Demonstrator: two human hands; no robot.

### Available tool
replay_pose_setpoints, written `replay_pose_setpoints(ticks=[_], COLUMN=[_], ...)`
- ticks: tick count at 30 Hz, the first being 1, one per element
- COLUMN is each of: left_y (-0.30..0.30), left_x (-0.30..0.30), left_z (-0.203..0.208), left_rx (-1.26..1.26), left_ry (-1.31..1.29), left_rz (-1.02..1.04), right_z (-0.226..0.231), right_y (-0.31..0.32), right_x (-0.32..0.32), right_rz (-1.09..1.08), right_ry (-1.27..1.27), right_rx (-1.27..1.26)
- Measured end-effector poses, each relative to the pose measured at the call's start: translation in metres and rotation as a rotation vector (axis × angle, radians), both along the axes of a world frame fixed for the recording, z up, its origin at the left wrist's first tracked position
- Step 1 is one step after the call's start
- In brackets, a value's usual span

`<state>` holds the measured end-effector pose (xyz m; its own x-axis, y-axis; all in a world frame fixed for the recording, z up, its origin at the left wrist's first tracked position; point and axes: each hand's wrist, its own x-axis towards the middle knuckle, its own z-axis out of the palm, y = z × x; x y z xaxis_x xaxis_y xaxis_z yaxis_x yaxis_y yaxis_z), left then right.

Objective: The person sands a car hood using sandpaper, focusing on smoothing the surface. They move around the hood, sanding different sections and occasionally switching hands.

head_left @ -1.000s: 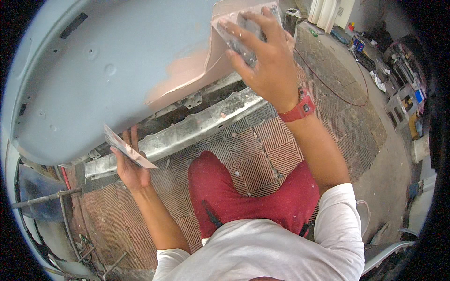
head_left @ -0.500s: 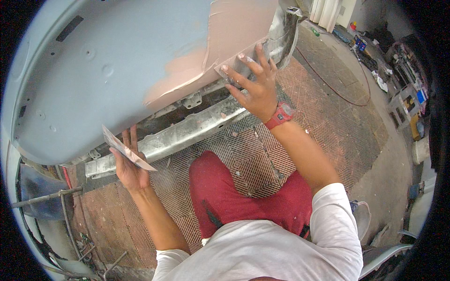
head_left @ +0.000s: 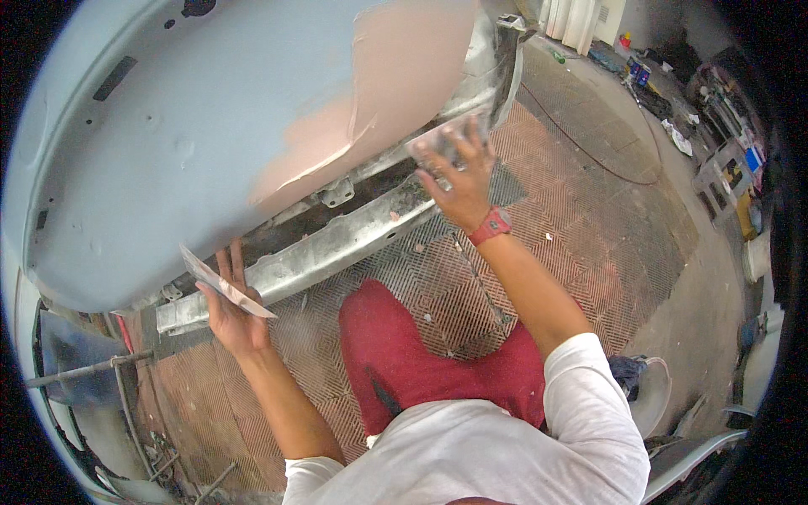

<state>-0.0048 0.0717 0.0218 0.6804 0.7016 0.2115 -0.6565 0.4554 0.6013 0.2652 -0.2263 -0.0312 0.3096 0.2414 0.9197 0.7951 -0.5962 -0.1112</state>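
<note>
Spreader [head_left: 225, 289] (in left hand [head_left: 241, 328]): long axis slanting down-right.

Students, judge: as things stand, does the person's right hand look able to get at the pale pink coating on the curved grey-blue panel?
Probably yes: the right hand, holding a thin, flat, pinkish-grey sheet, appears near the pale pink coating, and nothing visible blocks the way.

1. Floor, centre: paved with ridged, geometric-patterned tiles [head_left: 581, 227], dusty in patches.
2. Floor, right: finished in grey concrete [head_left: 711, 290].
3. Across tiles: thin reddish hose [head_left: 623, 176], curved.
4. Upper right: grey wall [head_left: 661, 18], near white panels [head_left: 581, 25].
5. Lower left: pipe frame [head_left: 88, 371].
6. Lit diffusely.
</note>
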Motion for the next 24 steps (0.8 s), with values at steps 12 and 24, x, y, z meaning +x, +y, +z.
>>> replay_pose_setpoints(ticks=[12,24], left_y=[0.008,-0.051], left_x=[-0.005,-0.02], left_z=[-0.008,-0.055], left_rx=[0.035,0.037], left_ry=[-0.064,0.176], left_rz=[-0.105,-0.235], right_z=[0.229,0.091], right_y=[-0.055,-0.1], right_x=[-0.002,-0.062], right_rz=[0.182,0.8], right_ry=[0.04,0.758], right_rx=[0.115,0.569])
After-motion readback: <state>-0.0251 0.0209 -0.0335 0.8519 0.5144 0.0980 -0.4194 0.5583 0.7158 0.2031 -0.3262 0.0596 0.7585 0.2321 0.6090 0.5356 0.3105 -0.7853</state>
